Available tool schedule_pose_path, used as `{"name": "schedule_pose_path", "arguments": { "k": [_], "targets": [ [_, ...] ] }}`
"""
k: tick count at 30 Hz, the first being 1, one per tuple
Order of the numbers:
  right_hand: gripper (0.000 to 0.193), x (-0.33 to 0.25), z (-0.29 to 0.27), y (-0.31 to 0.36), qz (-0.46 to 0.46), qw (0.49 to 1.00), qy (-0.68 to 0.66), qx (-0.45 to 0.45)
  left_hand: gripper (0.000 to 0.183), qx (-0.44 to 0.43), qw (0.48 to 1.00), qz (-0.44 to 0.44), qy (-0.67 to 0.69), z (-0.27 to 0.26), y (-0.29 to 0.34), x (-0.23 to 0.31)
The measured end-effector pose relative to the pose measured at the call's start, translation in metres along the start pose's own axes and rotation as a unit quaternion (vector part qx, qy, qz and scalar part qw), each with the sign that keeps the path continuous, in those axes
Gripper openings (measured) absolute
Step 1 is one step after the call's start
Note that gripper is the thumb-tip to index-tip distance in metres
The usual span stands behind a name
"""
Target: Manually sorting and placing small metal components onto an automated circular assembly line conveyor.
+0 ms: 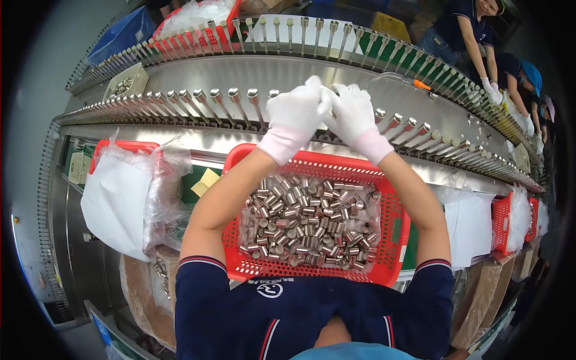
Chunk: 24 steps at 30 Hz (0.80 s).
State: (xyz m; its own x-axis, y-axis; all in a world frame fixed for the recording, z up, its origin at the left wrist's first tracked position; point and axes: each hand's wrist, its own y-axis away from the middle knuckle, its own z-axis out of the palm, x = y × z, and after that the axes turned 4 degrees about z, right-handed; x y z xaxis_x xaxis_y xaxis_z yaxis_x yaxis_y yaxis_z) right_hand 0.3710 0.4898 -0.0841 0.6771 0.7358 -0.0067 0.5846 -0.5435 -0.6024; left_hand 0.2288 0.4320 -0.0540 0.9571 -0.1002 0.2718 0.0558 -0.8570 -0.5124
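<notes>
Both hands wear white gloves with pink cuffs and meet above the near row of upright metal pegs. My left hand has its fingers curled together; whatever is in them is hidden. Close against it, my right hand is closed too, and its contents are covered by the glove. Several pegs near my hands carry shiny metal caps. Below my forearms, a red perforated basket lined with clear plastic holds many short metal cylinders.
A far row of pegs curves behind the steel plate. A small cream basket with metal pieces sits on the left. Plastic-covered red baskets flank my place. An orange-tipped hose lies at right. Co-workers stand at far right.
</notes>
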Motion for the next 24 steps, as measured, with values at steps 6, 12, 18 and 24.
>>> {"name": "schedule_pose_path", "arguments": {
  "k": [6, 12, 18, 24],
  "targets": [
    [0.016, 0.045, 0.055, -0.014, -0.019, 0.979, -0.004, -0.202, 0.034, -0.443, 0.894, 0.043, 0.044, -0.051, 0.058, -0.009],
    [0.021, 0.023, -0.044, -0.012, -0.023, 0.992, -0.128, 0.004, 0.039, -0.559, 0.829, 0.0, 0.024, -0.016, 0.127, -0.062],
    [0.024, -0.069, -0.085, 0.065, -0.131, 0.892, -0.225, -0.369, 0.059, -0.134, 0.962, -0.207, -0.115, -0.007, 0.032, -0.113],
    [0.035, -0.084, -0.027, 0.157, -0.091, 0.837, -0.25, -0.479, 0.042, -0.281, 0.934, -0.183, -0.125, -0.001, -0.008, -0.113]
  ]
}}
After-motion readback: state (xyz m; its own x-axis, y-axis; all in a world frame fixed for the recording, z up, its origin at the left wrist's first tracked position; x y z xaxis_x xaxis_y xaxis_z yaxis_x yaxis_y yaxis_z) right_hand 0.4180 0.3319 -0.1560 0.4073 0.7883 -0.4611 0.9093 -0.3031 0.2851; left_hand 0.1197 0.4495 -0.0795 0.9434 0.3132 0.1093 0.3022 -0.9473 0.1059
